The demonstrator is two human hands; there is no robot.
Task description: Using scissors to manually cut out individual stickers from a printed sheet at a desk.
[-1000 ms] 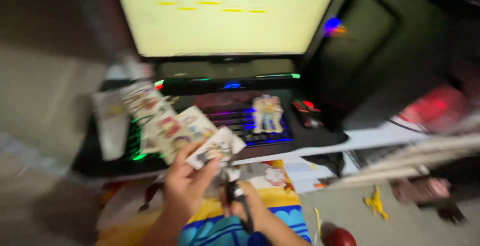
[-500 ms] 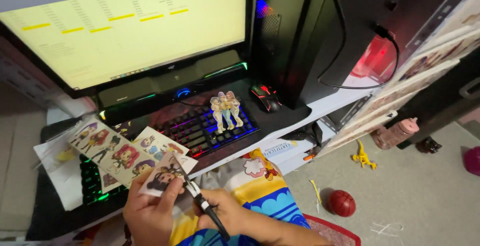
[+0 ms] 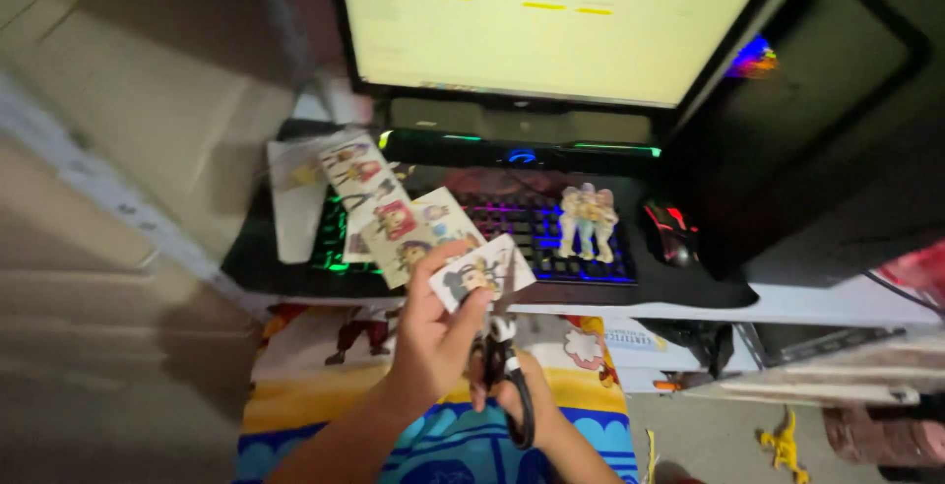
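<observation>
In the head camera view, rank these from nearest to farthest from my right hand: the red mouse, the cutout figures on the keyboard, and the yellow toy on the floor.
From the right hand, which holds the scissors:
1. Cutout figures, up on the keyboard, slightly right.
2. Red mouse, further right on the desk.
3. Yellow toy, far right on the floor.

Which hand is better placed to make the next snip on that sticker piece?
Probably the right hand: it holds the scissors, blades at the sticker piece. The left hand is pinching that piece.
</observation>
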